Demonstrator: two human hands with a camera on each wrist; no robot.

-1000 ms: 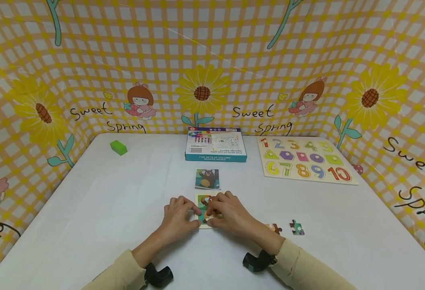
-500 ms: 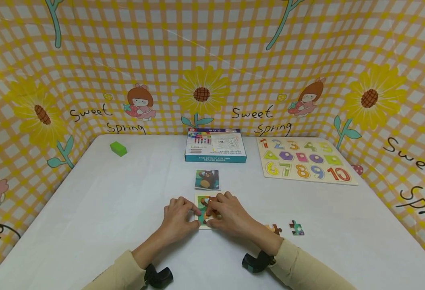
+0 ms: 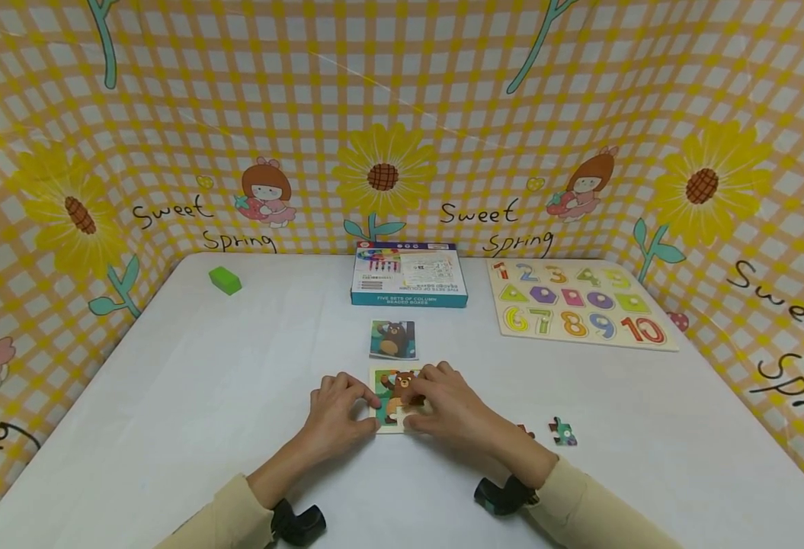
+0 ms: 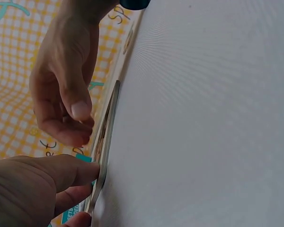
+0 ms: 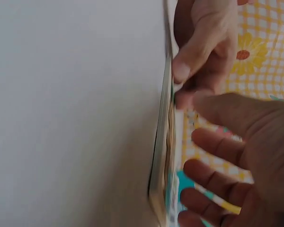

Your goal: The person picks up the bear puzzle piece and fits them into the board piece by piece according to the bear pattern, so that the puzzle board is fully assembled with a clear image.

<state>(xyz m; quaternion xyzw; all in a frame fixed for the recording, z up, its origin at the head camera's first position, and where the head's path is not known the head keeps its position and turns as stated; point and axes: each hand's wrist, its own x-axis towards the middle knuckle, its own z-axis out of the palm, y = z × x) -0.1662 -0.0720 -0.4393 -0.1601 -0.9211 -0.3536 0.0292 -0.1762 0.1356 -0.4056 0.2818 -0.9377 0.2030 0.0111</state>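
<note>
A small bear jigsaw board (image 3: 389,429) lies on the table in front of me in the head view, with a bare pale slot at its lower right. My left hand (image 3: 338,409) grips the board's left edge between thumb and fingers; the left wrist view shows the thumb on that edge. Just over the board's right side is my right hand (image 3: 451,402), its fingers loosely bent and spread with nothing between them in the right wrist view (image 5: 270,151). To the right lie a teal jigsaw piece (image 3: 563,432) and a brown piece (image 3: 526,431), the latter partly behind my forearm.
Beyond the board lies a bear picture card (image 3: 392,340), with a beaded-boxes carton (image 3: 408,278) farther back. A wooden number puzzle (image 3: 580,305) lies back right, a green block (image 3: 225,280) back left. Patterned cloth surrounds the table's back and sides.
My right hand has shifted right, off the middle of the jigsaw, uncovering more of the bear and the bare slot. The forearm now covers more of the brown piece. My left hand stays put.
</note>
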